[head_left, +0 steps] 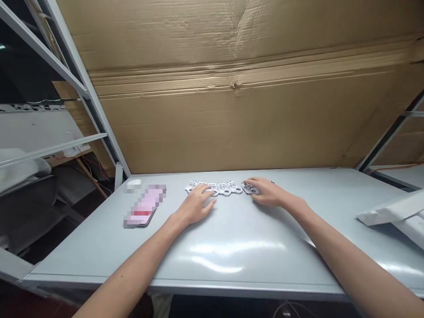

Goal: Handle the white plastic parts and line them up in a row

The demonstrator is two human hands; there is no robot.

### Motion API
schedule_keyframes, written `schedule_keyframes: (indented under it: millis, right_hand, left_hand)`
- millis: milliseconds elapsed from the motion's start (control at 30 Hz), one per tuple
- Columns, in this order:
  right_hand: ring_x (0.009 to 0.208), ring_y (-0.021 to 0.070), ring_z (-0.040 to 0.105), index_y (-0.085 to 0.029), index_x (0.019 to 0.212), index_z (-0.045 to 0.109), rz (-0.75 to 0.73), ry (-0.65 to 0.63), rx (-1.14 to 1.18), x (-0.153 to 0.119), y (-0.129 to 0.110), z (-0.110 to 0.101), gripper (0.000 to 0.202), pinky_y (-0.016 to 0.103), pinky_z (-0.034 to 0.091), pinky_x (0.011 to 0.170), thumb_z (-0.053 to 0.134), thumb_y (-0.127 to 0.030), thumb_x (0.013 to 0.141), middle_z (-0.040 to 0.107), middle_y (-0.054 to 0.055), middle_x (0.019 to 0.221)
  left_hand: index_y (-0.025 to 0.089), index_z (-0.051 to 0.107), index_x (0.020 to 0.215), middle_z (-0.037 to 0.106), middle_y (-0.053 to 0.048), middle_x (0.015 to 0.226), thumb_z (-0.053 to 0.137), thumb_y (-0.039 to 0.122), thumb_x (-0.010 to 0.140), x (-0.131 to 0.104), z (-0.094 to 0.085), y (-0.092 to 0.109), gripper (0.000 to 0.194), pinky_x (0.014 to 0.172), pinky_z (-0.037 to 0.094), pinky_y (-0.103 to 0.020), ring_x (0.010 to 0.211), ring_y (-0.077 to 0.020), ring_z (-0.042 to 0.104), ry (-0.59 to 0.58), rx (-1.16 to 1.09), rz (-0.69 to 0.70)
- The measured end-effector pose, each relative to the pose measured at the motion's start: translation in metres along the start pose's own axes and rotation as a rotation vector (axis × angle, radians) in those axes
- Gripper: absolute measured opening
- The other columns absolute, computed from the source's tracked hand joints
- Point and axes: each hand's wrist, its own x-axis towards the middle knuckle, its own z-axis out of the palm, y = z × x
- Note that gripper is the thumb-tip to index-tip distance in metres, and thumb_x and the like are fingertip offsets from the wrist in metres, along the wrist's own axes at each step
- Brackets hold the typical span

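Two bare hands work at the middle of a pale grey table, over a row of small white perforated pieces (223, 189) lying towards its far edge. The pieces have round openings and smaller dark holes, and most sit side by side in a line running left to right. The left hand (198, 204) lies over the left part of this row, its fingers spread and its thumb apart from them; its fingertips reach onto the pieces and partly hide some. The right hand (263, 191) is at the right end, fingers on the far side and thumb on the near side of one separate white piece (249, 189). A narrow gap parts that piece from the row; I cannot tell whether the hand is clamped on it or merely rests around it.

On the left of the table (232, 229) lies a pink, phone-shaped object (147, 204), blurred by pixels, with a small white object (134, 183) just beyond it. White folded packaging (394, 210) rests at the right. A cardboard panel (232, 123) stands along the far edge, between light metal frame posts (94, 95) on the left and a darker post (386, 141) on the right.
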Motion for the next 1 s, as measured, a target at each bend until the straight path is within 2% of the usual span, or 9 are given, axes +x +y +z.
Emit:
schedule_keyframes:
  millis: [100,200,333,433,500,633,733,833,1000]
  right_hand:
    - [0.116,0.0294,0.059,-0.026,0.128,0.059,-0.020,-0.001,0.024,-0.002,0.001,0.000,0.045,0.038,0.049,0.092,0.049,-0.020,0.085,0.060,0.009,0.132]
    - [0.123,0.0301,0.055,-0.026,0.138,0.050,0.013,0.004,0.020,-0.004,0.005,0.000,0.048,0.040,0.048,0.097,0.047,-0.031,0.091,0.056,0.010,0.139]
    - [0.123,0.0323,0.054,-0.024,0.141,0.046,0.069,0.067,-0.016,-0.004,0.010,-0.005,0.052,0.043,0.047,0.098,0.047,-0.039,0.092,0.056,0.012,0.138]
    - [0.118,0.0321,0.058,-0.023,0.138,0.049,0.049,0.142,-0.007,-0.002,0.002,-0.007,0.051,0.042,0.049,0.093,0.050,-0.039,0.090,0.060,0.013,0.132]
    - [0.112,0.0308,0.060,-0.023,0.135,0.052,-0.015,0.163,0.024,-0.001,-0.012,-0.003,0.050,0.041,0.050,0.090,0.054,-0.037,0.087,0.062,0.012,0.129]
    - [0.103,0.0270,0.063,-0.022,0.125,0.059,-0.289,0.109,0.085,-0.001,-0.047,0.015,0.043,0.038,0.050,0.086,0.060,-0.036,0.085,0.065,0.012,0.120]
    - [0.094,0.0256,0.063,-0.021,0.117,0.063,-0.376,0.081,0.100,-0.001,-0.065,0.028,0.035,0.038,0.050,0.080,0.060,-0.038,0.086,0.068,0.011,0.107]
    - [0.096,0.0249,0.062,-0.021,0.112,0.065,-0.412,0.126,0.142,-0.001,-0.067,0.034,0.028,0.039,0.050,0.083,0.056,-0.038,0.091,0.067,0.011,0.107]
    - [0.095,0.0226,0.063,-0.021,0.103,0.069,-0.412,0.210,0.172,0.002,-0.057,0.034,0.022,0.038,0.051,0.084,0.050,-0.027,0.095,0.066,0.011,0.108]
  left_hand:
    - [0.017,0.064,0.119,0.057,-0.014,0.134,0.049,0.028,0.096,0.001,0.000,0.002,0.030,0.109,0.042,-0.048,0.127,-0.0292,0.051,0.007,-0.003,0.007]
    - [0.017,0.062,0.121,0.058,-0.014,0.132,0.049,0.028,0.096,0.001,-0.002,0.003,0.030,0.107,0.044,-0.046,0.126,-0.0283,0.052,0.011,-0.002,0.009]
    - [0.017,0.060,0.123,0.058,-0.014,0.132,0.049,0.028,0.096,0.001,-0.004,0.003,0.031,0.107,0.044,-0.045,0.125,-0.0278,0.053,-0.001,-0.004,-0.008]
    - [0.016,0.057,0.127,0.057,-0.014,0.134,0.050,0.028,0.096,0.001,-0.005,0.002,0.034,0.108,0.042,-0.046,0.127,-0.0285,0.051,-0.005,-0.010,-0.021]
    - [0.015,0.054,0.131,0.057,-0.015,0.134,0.052,0.030,0.095,0.001,-0.005,0.001,0.038,0.108,0.042,-0.046,0.127,-0.0288,0.051,-0.006,-0.014,-0.027]
    - [0.016,0.051,0.133,0.056,-0.015,0.136,0.056,0.043,0.094,0.001,-0.005,-0.001,0.048,0.108,0.042,-0.046,0.128,-0.0293,0.050,-0.003,-0.029,-0.022]
    - [0.017,0.054,0.131,0.056,-0.014,0.137,0.060,0.051,0.091,0.000,-0.006,-0.003,0.053,0.110,0.038,-0.048,0.130,-0.0305,0.047,-0.019,-0.043,0.002]
    - [0.018,0.060,0.127,0.056,-0.016,0.136,0.065,0.053,0.087,-0.001,-0.005,-0.004,0.054,0.111,0.037,-0.051,0.131,-0.0331,0.046,-0.045,-0.040,0.034]
    - [0.020,0.063,0.124,0.055,-0.015,0.136,0.069,0.056,0.083,-0.001,-0.001,-0.002,0.054,0.111,0.036,-0.052,0.133,-0.0336,0.044,-0.052,-0.014,0.091]
